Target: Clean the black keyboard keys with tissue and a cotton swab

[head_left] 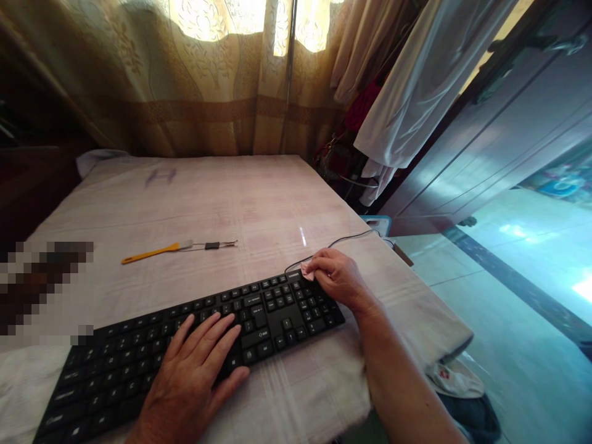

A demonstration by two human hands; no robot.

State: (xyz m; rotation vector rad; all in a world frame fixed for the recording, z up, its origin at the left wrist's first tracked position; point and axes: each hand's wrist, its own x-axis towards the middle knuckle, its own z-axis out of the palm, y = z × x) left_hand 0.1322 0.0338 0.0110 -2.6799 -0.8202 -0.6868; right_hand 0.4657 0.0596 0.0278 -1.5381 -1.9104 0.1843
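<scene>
Presently, the right hand (340, 275) grips a pink cloth (306, 272) at the far right corner of the keyboard (282, 317) on the table (259, 203), the open left hand (192, 373) resting across it, contact calling for light, steady pressure.

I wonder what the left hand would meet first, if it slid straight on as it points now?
The left hand already rests on the keyboard, so probably its upper keys come first, then the pale tablecloth; whether it would clear the tweezer-like tool is unclear.
</scene>
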